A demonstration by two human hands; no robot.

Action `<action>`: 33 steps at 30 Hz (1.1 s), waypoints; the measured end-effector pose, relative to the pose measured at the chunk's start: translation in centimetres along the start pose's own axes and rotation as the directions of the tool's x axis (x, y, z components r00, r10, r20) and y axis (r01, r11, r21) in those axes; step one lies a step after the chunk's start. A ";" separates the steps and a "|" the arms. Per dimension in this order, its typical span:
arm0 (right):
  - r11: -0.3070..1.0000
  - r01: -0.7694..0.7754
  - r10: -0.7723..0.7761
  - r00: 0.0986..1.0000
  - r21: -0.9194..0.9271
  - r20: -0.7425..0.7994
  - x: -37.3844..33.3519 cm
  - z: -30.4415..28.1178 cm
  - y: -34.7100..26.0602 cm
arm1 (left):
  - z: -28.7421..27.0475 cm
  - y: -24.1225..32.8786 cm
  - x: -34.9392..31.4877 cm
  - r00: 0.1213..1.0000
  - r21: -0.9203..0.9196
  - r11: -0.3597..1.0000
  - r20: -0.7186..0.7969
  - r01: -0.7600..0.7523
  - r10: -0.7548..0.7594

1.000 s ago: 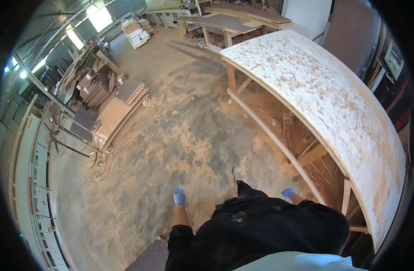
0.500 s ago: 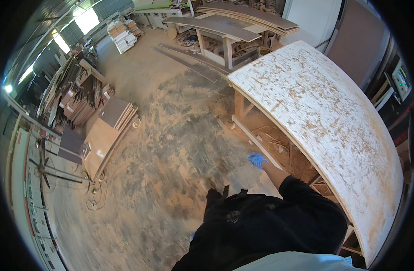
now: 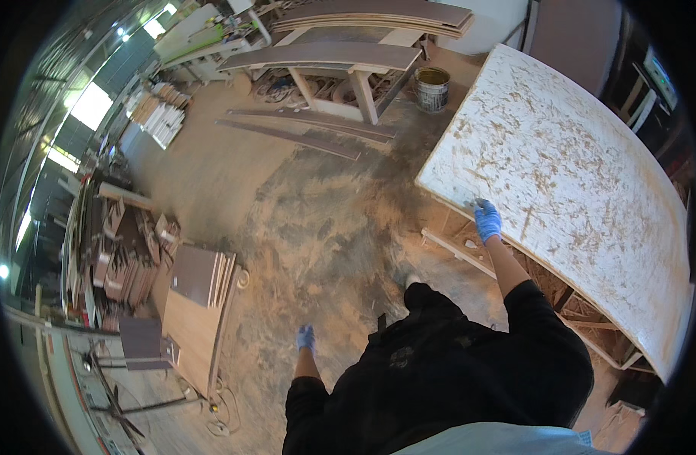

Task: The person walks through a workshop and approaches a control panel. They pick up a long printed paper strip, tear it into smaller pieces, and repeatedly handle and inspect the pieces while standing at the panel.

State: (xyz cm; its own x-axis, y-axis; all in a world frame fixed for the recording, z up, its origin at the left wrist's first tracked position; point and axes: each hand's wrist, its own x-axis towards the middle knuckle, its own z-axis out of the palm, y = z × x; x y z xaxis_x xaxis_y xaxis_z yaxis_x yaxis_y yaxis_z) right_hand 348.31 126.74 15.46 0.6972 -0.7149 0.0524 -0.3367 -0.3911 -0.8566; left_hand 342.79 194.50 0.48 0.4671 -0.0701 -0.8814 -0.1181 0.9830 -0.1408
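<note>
My right hand (image 3: 488,221), in a blue glove with greyish fingertips, is at the near left edge of a large white-topped table (image 3: 560,144). Its fingers reach out over the rim, and I see nothing held in them. Wood shavings and brown dust cover much of the tabletop. Low on my left side, away from any object, hangs my left hand (image 3: 306,338) above the dusty floor. It wears a blue glove too, its fingers loosely stretched forward and nothing visible in them.
A metal bucket (image 3: 432,89) stands beyond the table's far left corner. Long brown strips (image 3: 295,136) lie on the floor before a workbench (image 3: 325,54) bearing boards. On the left are stacked panels (image 3: 192,303), a pile of boards (image 3: 124,258) and a fan-like stand (image 3: 109,379).
My right hand has risen from beside the table's lower frame to its top edge. My left hand has come into view. The view has shifted, showing the bucket more fully.
</note>
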 end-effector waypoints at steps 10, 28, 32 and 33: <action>0.856 -0.176 0.063 0.969 -0.487 -0.239 13.7 8.7 -3.4 | 23.2 -14.9 18.2 0.910 -0.968 -0.191 0.223 0.164 -0.350; 0.776 -0.489 0.141 0.750 -0.399 -0.646 35.0 17.6 -5.4 | 67.3 -35.0 39.7 0.828 0.063 -0.920 0.463 -0.386 -0.316; 0.731 -0.603 0.228 0.656 -0.319 -0.720 36.5 18.5 -5.3 | 78.8 -53.7 46.9 0.684 0.011 -0.757 0.437 -0.654 -0.584; 0.736 -0.618 0.254 0.629 -0.275 -0.735 37.4 18.7 -5.4 | 80.4 -59.1 48.1 0.640 0.007 -0.705 0.424 -0.709 -0.640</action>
State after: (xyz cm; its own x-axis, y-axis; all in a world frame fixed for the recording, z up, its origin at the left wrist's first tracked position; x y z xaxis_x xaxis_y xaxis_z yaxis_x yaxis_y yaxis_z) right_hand 387.99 112.94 12.43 -0.1117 -0.9748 0.1929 -0.8531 -0.0054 -0.5217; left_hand 442.68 146.69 2.68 0.7467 -0.6020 -0.2831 -0.2418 -0.6420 0.7275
